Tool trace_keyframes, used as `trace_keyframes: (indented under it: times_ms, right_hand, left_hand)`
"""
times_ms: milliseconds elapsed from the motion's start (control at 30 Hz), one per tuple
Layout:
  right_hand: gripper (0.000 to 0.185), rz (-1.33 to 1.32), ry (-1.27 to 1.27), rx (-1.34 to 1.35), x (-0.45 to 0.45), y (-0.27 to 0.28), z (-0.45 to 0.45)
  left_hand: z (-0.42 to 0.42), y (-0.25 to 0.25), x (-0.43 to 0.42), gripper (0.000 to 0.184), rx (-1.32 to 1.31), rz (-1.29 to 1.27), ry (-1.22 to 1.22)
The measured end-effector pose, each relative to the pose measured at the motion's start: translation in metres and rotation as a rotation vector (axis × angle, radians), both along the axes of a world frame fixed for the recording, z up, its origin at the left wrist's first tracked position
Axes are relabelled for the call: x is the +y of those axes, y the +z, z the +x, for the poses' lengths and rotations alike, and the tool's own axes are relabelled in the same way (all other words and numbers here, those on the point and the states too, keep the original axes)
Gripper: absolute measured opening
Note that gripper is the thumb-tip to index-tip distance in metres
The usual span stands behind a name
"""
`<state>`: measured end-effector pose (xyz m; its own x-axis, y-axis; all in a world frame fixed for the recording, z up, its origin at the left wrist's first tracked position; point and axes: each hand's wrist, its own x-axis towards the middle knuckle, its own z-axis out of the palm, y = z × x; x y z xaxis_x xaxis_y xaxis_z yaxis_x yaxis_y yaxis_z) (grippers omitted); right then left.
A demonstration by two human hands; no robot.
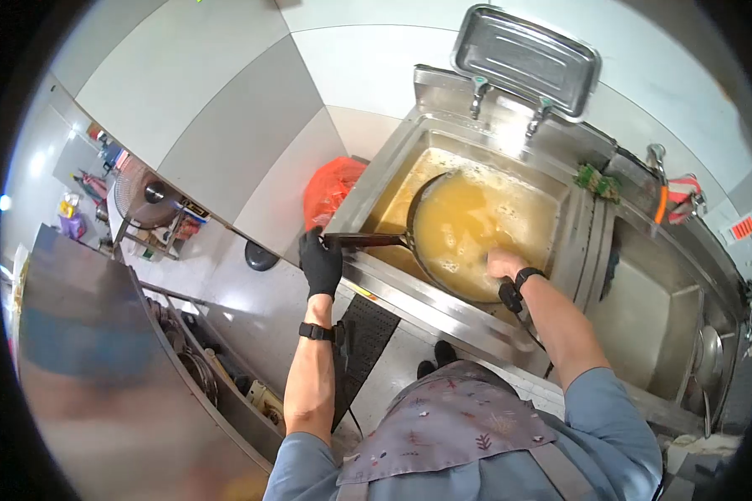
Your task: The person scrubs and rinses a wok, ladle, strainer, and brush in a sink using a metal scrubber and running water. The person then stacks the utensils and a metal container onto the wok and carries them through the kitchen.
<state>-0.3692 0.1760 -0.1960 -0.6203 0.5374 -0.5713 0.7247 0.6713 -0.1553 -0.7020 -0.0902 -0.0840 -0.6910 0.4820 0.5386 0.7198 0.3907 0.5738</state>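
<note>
The pan (pixel 412 224) sits in the left basin of the steel sink (pixel 426 305), with cloudy yellowish liquid (pixel 459 217) both inside and around it. Its handle (pixel 366 240) projects over the left edge of the basin.

The left grip (pixel 320 263), black-gloved, is closed around the outer end of the handle. The right grip (pixel 503 265), bare, reaches into the right side of the pan at liquid level; the fingers are hidden, so whether they hold anything cannot be told.

The step in hand appears to be working the inner wall of the pan. For good results, the left grip should hold the handle firm and level, since tilting may spill liquid over the front edge. The right grip should press evenly along the wall in overlapping strokes. The device (pixel 510 294) at the right wrist is close to the liquid and is best held clear. A green scrubber (pixel 596 181) lies on the ledge behind.
</note>
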Motion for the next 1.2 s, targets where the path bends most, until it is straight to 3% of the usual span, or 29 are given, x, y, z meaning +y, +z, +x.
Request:
trace_keyframes:
  times_ms: [33,67,100,133,200,233,300,333,400,433,467,533,567,667,767,833,900,933,1000,1067,1133,1200]
  right_hand:
    - [0.054,-0.025,0.1,-0.071,-0.001,-0.006,-0.009]
    - [0.034,-0.029,0.058,0.087,-0.008,-0.015,-0.017]
    - [0.027,-0.038,0.014,0.241,-0.013,-0.022,-0.026]
    - [0.027,-0.05,0.021,0.241,-0.015,-0.013,-0.04]
    - [0.051,-0.359,-0.218,0.103,-0.024,0.036,-0.065]
    - [0.051,-0.363,-0.214,0.104,-0.025,0.048,-0.068]
    - [0.049,-0.642,-0.421,0.484,-0.029,0.064,-0.076]
    - [0.048,-0.736,-0.482,0.612,-0.031,0.068,-0.082]
    - [0.052,-0.616,-0.399,1.07,-0.042,0.074,-0.099]
    - [0.048,-0.611,-0.439,1.072,-0.055,0.102,-0.104]
    - [0.048,-0.606,-0.439,1.071,-0.065,0.11,-0.114]
    - [0.052,-0.235,-0.183,1.255,-0.084,0.123,-0.135]
    - [0.053,-0.17,-0.107,1.299,-0.096,0.133,-0.145]
    - [0.053,0.02,0.08,1.381,-0.127,0.163,-0.177]
    - [0.056,0.155,0.183,1.33,-0.146,0.194,-0.203]
    - [0.056,0.254,0.206,1.261,-0.145,0.194,-0.207]
    - [0.056,0.312,0.19,1.201,-0.128,0.176,-0.19]
    - [0.057,0.328,0.176,1.159,-0.118,0.162,-0.178]
    - [0.059,0.301,0.11,1.071,-0.111,0.147,-0.157]
    - [0.061,0.312,0.123,1.08,-0.112,0.144,-0.159]
    - [0.063,0.323,0.137,1.104,-0.123,0.166,-0.174]
    - [0.068,0.33,0.26,1.147,-0.132,0.196,-0.197]
  left_hand:
    - [-0.014,-0.02,-0.001,0.038,-0.13,0.002,-0.032]
    - [-0.022,-0.032,0.003,0.038,-0.124,-0.004,-0.022]
    - [-0.028,-0.043,0.005,0.039,-0.416,0.148,-0.063]
    - [-0.031,-0.049,0.006,0.04,-0.707,0.302,-0.103]
    - [-0.017,-0.032,0.013,0.032,-0.595,0.248,-0.081]
    - [-0.017,-0.031,0.017,0.028,-0.804,0.445,-0.169]
    - [-0.012,-0.026,0.029,0.018,-1.116,0.759,-0.319]
    - [-0.012,-0.025,0.036,0.018,-1.113,0.765,-0.319]
    - [-0.012,-0.025,0.045,0.024,-1.35,0.999,-0.479]
    - [-0.011,-0.021,0.05,0.029,-1.544,1.048,-0.547]
    - [-0.009,-0.018,0.051,0.029,-1.546,1.051,-0.55]
    - [-0.002,0.004,0.053,0.033,-1.561,0.936,-0.48]
    - [0.005,0.024,0.051,0.034,-1.614,0.907,-0.481]
    - [-0.011,0.013,0.052,0.036,-1.611,0.823,-0.664]
    - [-0.008,0.013,0.05,0.041,-0.605,0.479,-0.71]
    - [-0.015,0.015,0.049,0.043,-0.245,0.346,-0.704]
    - [-0.021,0.019,0.057,0.057,-1.81,0.731,-0.836]
    - [-0.018,0.019,0.061,0.064,-1.813,0.693,-0.878]
    - [-0.009,0.035,0.059,0.06,-1.837,0.702,-0.717]
    - [-0.011,0.036,0.061,0.058,-1.87,0.676,-0.716]
    - [-0.023,0.025,0.065,0.057,-1.887,0.645,-0.717]
    - [-0.043,0.0,0.07,0.05,-1.952,0.52,-0.913]
